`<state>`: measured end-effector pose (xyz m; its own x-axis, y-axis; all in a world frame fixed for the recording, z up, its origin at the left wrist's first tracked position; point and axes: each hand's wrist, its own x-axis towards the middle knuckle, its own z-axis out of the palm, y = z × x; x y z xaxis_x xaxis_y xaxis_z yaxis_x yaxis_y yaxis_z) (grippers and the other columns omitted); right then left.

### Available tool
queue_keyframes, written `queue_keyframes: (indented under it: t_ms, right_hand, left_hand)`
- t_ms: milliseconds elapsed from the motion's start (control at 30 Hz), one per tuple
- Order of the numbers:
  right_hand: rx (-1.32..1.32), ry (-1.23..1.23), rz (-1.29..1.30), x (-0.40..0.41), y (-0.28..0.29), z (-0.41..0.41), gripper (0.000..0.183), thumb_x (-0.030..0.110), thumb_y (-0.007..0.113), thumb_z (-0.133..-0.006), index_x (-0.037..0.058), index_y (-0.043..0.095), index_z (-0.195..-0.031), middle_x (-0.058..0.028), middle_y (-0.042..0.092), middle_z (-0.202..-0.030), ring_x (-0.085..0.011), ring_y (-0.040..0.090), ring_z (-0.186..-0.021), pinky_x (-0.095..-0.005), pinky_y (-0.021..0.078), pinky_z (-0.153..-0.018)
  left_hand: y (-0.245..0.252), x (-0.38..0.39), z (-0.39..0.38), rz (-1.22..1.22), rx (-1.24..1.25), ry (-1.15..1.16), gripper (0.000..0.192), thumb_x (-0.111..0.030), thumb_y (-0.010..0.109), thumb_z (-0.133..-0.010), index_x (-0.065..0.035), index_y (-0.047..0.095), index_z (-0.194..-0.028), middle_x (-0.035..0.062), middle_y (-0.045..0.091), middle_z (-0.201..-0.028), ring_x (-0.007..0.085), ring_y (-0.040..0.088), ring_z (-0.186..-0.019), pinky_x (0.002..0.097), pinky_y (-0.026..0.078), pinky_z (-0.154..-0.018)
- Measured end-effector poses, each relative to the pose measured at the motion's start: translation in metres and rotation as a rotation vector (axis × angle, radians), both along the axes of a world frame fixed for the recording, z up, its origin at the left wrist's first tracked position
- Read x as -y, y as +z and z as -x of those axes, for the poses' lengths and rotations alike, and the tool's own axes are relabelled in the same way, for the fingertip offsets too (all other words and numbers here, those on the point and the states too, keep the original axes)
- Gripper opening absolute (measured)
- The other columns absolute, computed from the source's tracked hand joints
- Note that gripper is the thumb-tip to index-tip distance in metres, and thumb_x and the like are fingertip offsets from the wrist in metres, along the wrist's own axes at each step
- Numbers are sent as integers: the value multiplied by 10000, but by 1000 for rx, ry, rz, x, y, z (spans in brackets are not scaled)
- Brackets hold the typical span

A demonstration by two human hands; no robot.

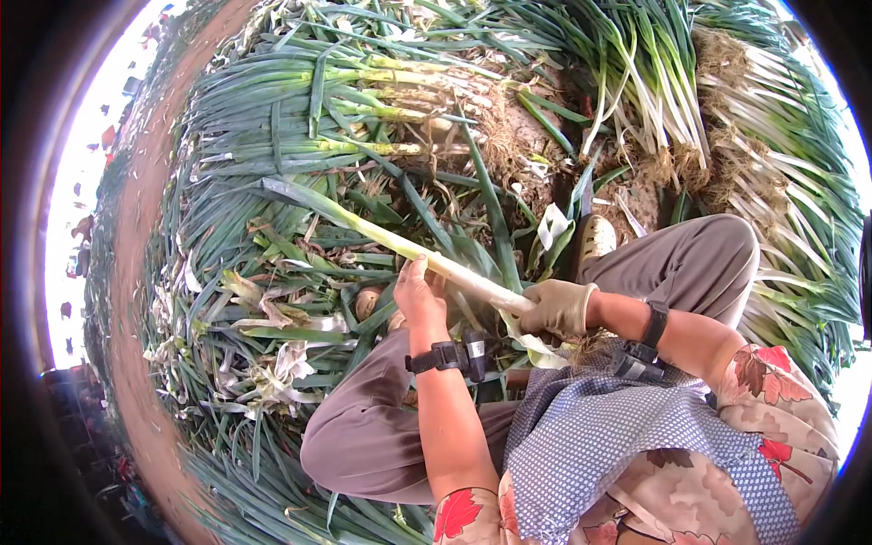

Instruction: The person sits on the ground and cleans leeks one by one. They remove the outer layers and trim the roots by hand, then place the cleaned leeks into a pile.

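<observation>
A long green onion (470, 278) slants across the middle of the view, its green top at the upper left and its white base at the lower right. My bare left hand (420, 289) is around its middle, thumb on top. Gloved, my right hand (557, 308) grips the stalk near the root end; roots hang below that hand. Loose peeled leaves (535, 344) lie just under the right hand. Beyond my hands, untrimmed green onions (409, 112) lie in a row with roots to the right.
Bundled green onions with white stems (657, 116) stand at the upper right, and a long pile (770, 170) runs down the right side. Discarded leaves (272, 306) cover the ground at left. My shoe (597, 235) rests before my right knee. A dirt path (133, 286) curves along the far left.
</observation>
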<state>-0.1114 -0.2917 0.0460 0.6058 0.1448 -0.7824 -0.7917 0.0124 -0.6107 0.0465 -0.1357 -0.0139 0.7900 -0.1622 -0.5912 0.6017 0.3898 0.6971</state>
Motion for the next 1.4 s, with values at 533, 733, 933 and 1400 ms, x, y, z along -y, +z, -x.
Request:
queue_keyframes:
  t_ms: [533, 733, 933, 1400]
  right_hand:
    - [38, 13, 229, -2, -1, 0, 357, 276, 672, -709, 1, 630, -933, -119, 644, -721, -196, 629, -625, -337, 495, -568]
    - [63, -156, 171, 7, -5, 0, 324, 226, 677, -694, -41, 634, -872, -77, 603, -643, -175, 580, -489, -316, 465, -433]
    - [37, -194, -104, -2, 15, 0, 305, 241, 664, -727, -33, 634, -857, -68, 603, -639, -159, 568, -481, -307, 450, -418]
    - [238, 125, 576, -14, 34, 6, 338, 297, 583, -721, 28, 635, -919, -219, 644, -845, -363, 626, -861, -416, 487, -751]
  left_hand:
    - [37, 0, 3, -76, 254, 167, 123, -4, 635, -809, -27, 560, -904, 56, 596, -842, 154, 591, -712, 270, 502, -594]
    - [110, -51, -17, -291, 509, 323, 109, -23, 623, -835, -6, 539, -902, 91, 577, -866, 180, 584, -758, 298, 525, -682]
    - [81, -23, 50, -608, 54, -510, 361, -402, 571, -885, -42, 592, -905, 38, 593, -715, 101, 531, -549, 231, 399, -437]
    - [36, 3, 83, -78, -124, -373, 140, -219, 559, -837, -92, 556, -779, -24, 481, -639, 98, 439, -485, 217, 331, -422]
